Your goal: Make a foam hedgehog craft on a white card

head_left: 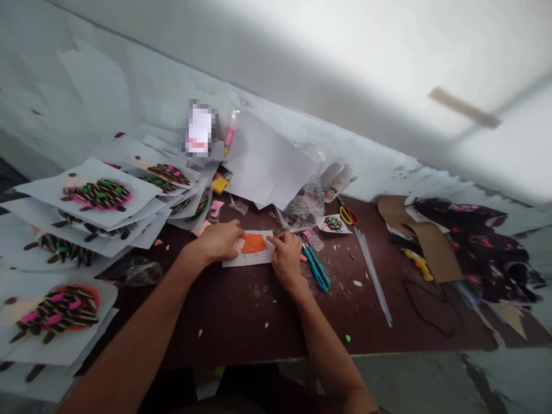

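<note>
A small white card point(230, 262) lies on the dark table between my hands. On it sits a flat orange clay shape point(253, 244), with peach clay point(238, 246) at its left end. My left hand point(219, 240) is closed, its fingertips bent down onto the peach clay. At the card's right edge is my right hand point(288, 257), its fingers curled in and the index fingertip near the orange clay. Just right of this hand are teal-handled tools point(317, 268). More peach clay point(201, 227) shows behind my left hand.
Stacked hedgehog pictures point(101, 195) fill the left side. A phone point(200, 131) and white sheets point(269, 158) stand at the wall. To the right are scissors point(348, 216), glue sticks point(374, 279), a yellow glue gun point(418, 263), brown cardboard point(435, 247) and dark flowered cloth point(474, 247).
</note>
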